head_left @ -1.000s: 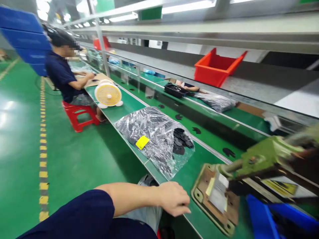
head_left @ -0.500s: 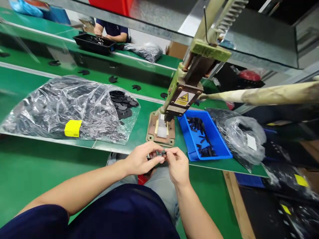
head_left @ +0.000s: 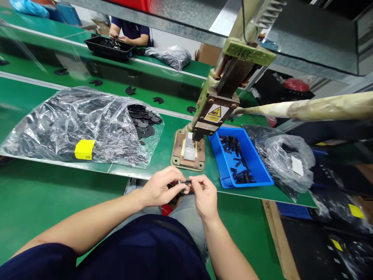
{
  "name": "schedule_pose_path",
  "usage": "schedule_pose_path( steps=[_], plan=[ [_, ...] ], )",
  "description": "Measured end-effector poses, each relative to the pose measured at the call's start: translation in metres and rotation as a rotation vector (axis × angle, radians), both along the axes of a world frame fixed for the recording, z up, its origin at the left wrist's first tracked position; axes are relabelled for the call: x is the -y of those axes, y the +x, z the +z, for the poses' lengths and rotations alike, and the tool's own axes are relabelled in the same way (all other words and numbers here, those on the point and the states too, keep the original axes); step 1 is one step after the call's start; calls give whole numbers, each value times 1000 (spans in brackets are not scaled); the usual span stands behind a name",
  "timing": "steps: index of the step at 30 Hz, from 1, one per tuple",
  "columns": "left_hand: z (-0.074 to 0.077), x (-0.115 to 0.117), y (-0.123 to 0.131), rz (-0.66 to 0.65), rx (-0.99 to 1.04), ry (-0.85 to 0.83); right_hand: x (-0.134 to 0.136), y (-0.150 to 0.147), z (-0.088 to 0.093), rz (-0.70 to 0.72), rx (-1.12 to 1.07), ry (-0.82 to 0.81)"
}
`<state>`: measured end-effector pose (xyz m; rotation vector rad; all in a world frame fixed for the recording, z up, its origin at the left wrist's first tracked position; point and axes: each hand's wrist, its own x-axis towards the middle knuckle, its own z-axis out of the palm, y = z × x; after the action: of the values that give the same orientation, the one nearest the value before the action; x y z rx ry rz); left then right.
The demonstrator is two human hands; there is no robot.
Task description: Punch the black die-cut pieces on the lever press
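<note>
My left hand [head_left: 164,186] and my right hand [head_left: 204,194] meet just in front of the bench edge, above my lap. Between their fingertips is a small black part [head_left: 185,182], pinched from both sides and mostly covered by the fingers. Right behind the hands stands a hand press [head_left: 214,109], with a metal fixture block [head_left: 190,151] on its base plate [head_left: 176,160]. Beside my right hand, a blue bin [head_left: 223,171] holds small black pieces [head_left: 243,175]. To the left lies a clear plastic bag [head_left: 96,103] full of flat black curved parts [head_left: 145,123].
A conveyor belt [head_left: 113,91] behind the bench carries spaced black curved parts [head_left: 130,90]. The press lever [head_left: 303,107] reaches far right. Bagged material [head_left: 287,163] lies past the bin. Across the belt, a person [head_left: 131,33] works at a black tray [head_left: 109,52].
Both hands have shifted slightly left, still together, and the black part shows a little more between the fingertips. The view has tilted slightly. The curved parts on the belt have moved slightly left.
</note>
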<state>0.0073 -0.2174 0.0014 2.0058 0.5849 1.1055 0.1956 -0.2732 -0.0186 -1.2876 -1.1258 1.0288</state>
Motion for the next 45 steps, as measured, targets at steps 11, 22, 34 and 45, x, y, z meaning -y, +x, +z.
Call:
schedule_pose_path(
  steps=[11, 22, 34, 45],
  plan=[
    [-21, -138, 9, 345, -426, 210, -79, 99, 172, -272, 161, 882],
    [-8, -158, 47, 133, -736, 387, -83, 80, 214, -139, 364, 1028],
    [2, -166, 35, 157, -735, 300, -51, 84, 85, -304, 526, 1047],
    [11, -283, -91, 640, -1269, 243, -55, 78, 86, -338, 486, 1088]
  ],
)
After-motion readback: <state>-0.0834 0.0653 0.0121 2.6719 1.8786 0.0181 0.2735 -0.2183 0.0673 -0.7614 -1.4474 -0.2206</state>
